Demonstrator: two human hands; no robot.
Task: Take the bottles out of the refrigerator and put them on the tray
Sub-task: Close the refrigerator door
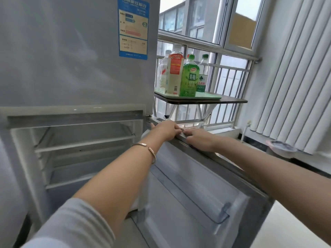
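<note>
Your 2 hands, left hand (166,130) and right hand (198,141), gripping fridge door (197,185) top edge, at least 4 bottles (189,81) on 1 tray (209,96), rear ones half hidden, exact count unclear

Dark-brown folding table top (234,100) on white crossed legs, beyond the fingers (174,130). Directly on it: pale-green plastic tray (211,96), with bottles (189,78) standing upright in it.

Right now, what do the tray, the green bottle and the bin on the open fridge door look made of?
Tray: likely plastic, pale green, matte, with a raised moulded rim.
Green bottle: translucent glossy plastic, screw cap, printed wrap label.
Door bin: clear plastic; the white door liner shows through it.
</note>
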